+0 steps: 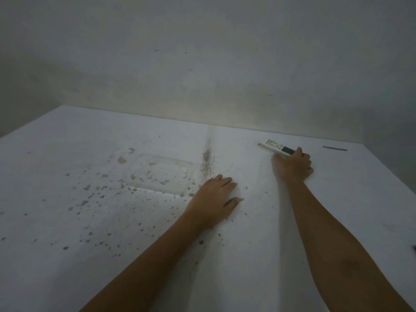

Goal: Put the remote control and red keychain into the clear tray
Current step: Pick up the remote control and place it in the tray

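A white remote control [273, 146] with a small dark screen lies near the table's far edge, right of centre. My right hand [293, 166] is closed around its near end, and the buttoned end sticks out to the left. The clear tray [161, 174] sits on the table left of centre, faint against the stained white cover, with nothing visible in it. My left hand [216, 199] rests flat on the table just right of the tray, fingers apart and holding nothing. No red keychain shows in this view.
The table has a white cover [67, 255] speckled with brown stains and a dark crease [206, 161] down the middle. A thin dark pen-like thing [335, 148] lies at the far right. A small dark object [413, 248] peeks in at the right edge. A bare wall stands behind.
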